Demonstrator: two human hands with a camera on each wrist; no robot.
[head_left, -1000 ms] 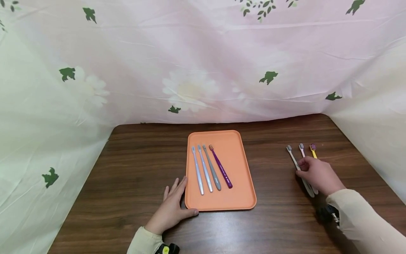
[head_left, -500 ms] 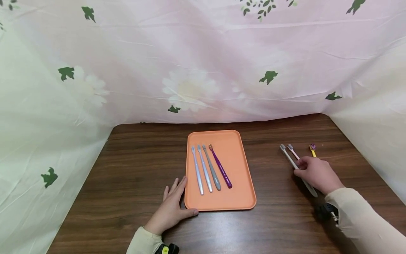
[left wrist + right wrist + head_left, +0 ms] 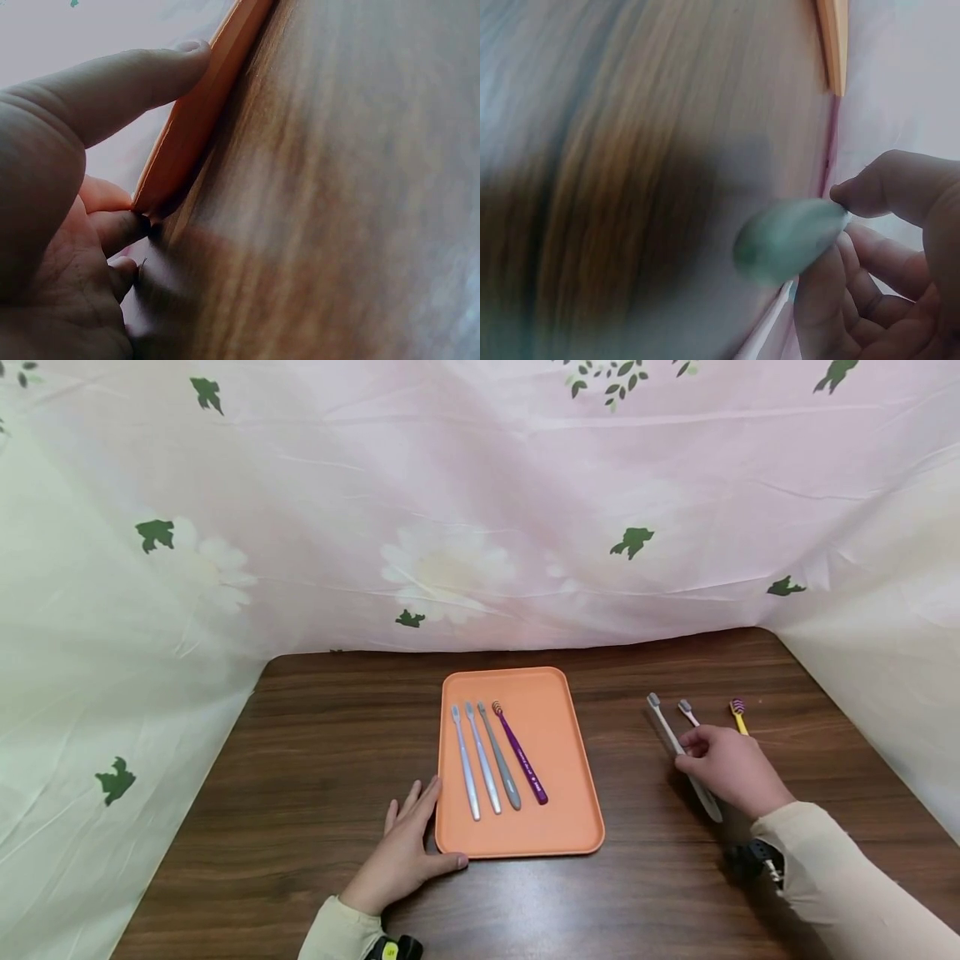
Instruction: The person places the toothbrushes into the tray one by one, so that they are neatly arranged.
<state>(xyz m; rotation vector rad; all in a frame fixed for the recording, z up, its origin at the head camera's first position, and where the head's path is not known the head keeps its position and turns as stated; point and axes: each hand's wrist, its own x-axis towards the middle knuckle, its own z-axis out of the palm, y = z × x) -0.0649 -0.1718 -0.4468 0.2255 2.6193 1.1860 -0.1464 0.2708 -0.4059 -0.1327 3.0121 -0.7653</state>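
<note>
My right hand pinches a pale grey-white toothbrush between thumb and fingers at the right of the table. Its handle end points at the camera in the right wrist view. Just behind this hand lie a pink toothbrush and a yellow toothbrush, their lower parts hidden by it. My left hand rests with spread, straight fingers against the near left corner of an orange tray; in the left wrist view the thumb lies along the tray's side.
On the tray several toothbrushes lie side by side: two silvery-blue ones, a grey toothbrush and a purple toothbrush. Brown wood tabletop surrounds the tray. A patterned cloth hangs behind and at both sides.
My right hand has moved left with the pale toothbrush, drawing it away from the others. The pink toothbrush has shifted left, away from the yellow one. The left hand has stayed at the tray.
</note>
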